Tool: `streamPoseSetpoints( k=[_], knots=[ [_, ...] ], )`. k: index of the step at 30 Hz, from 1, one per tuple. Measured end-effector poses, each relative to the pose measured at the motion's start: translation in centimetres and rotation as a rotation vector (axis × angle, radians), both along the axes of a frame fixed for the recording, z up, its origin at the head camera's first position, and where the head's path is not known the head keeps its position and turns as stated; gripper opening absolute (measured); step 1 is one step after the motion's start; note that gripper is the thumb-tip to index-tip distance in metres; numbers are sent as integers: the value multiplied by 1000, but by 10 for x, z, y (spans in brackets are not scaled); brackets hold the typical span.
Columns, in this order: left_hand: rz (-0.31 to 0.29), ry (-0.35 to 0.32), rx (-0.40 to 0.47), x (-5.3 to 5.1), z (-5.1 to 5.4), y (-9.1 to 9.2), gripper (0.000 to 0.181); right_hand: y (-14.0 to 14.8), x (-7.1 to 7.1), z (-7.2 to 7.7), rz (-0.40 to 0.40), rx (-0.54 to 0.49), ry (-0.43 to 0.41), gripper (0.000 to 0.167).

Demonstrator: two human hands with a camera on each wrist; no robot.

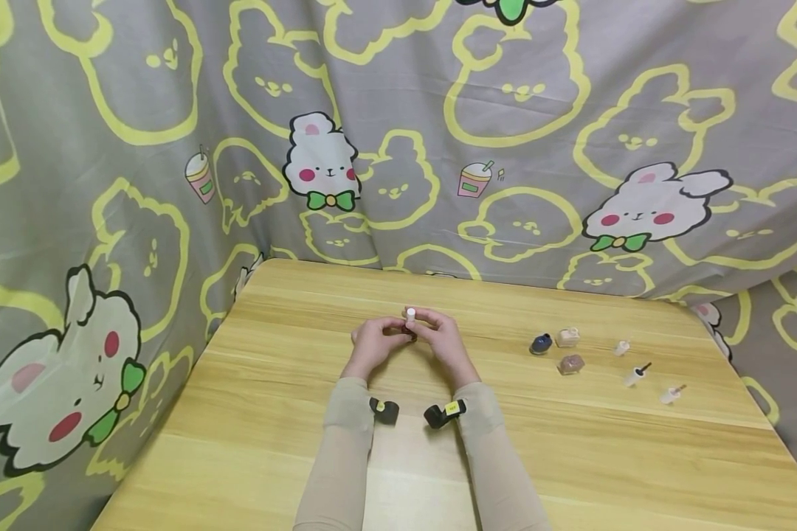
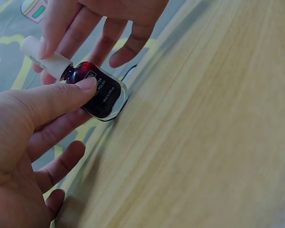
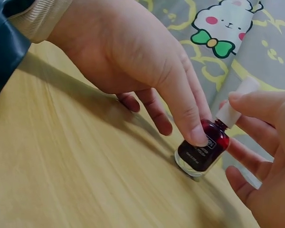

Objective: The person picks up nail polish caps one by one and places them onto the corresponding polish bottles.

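Note:
A nail polish bottle (image 2: pixel 109 97) with dark red polish and a white cap (image 2: pixel 50 61) is held between both hands over the middle of the table. My left hand (image 1: pixel 374 343) grips the glass body, its thumb lying across the printed label. On the other side my right hand (image 1: pixel 443 341) pinches the white cap between thumb and fingers. A strip of the bottle's neck (image 3: pixel 221 124) shows below the cap. In the right wrist view the bottle tilts, its base at or close to the tabletop; whether it touches I cannot tell.
To the right on the wooden table (image 1: pixel 272 442) stand uncapped bottles: dark blue (image 1: pixel 541 344), cream (image 1: pixel 567 338) and mauve (image 1: pixel 571 364). Farther right lie three white caps, one at the back (image 1: pixel 621 346), one with a dark brush (image 1: pixel 635 377), one nearer (image 1: pixel 671 395). A patterned curtain (image 1: pixel 412 96) hangs behind.

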State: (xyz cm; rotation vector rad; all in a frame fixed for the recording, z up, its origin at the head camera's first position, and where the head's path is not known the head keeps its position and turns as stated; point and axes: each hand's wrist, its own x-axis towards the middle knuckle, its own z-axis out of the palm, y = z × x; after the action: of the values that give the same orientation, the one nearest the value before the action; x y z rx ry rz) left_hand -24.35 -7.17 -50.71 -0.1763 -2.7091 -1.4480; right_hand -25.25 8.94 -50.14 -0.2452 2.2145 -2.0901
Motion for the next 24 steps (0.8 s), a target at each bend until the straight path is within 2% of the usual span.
streamPoseSetpoints(
  k=[7,12,15,19,24],
  knots=[
    [-1,4,-7,1,1,1,26,-7,2,0,-126,48,38,23],
    [3,5,-20,1,1,0,26,-10,2,0,-163,33,64,23],
    [5,6,-18,1,1,0,27,-9,1,-1,-136,22,44,30],
    [6,5,-13,1,1,0,28,-5,1,-3,-63,-8,-24,41],
    [2,6,-10,0,0,0,29,0,1,-3,-6,-52,-89,39]
  ],
)
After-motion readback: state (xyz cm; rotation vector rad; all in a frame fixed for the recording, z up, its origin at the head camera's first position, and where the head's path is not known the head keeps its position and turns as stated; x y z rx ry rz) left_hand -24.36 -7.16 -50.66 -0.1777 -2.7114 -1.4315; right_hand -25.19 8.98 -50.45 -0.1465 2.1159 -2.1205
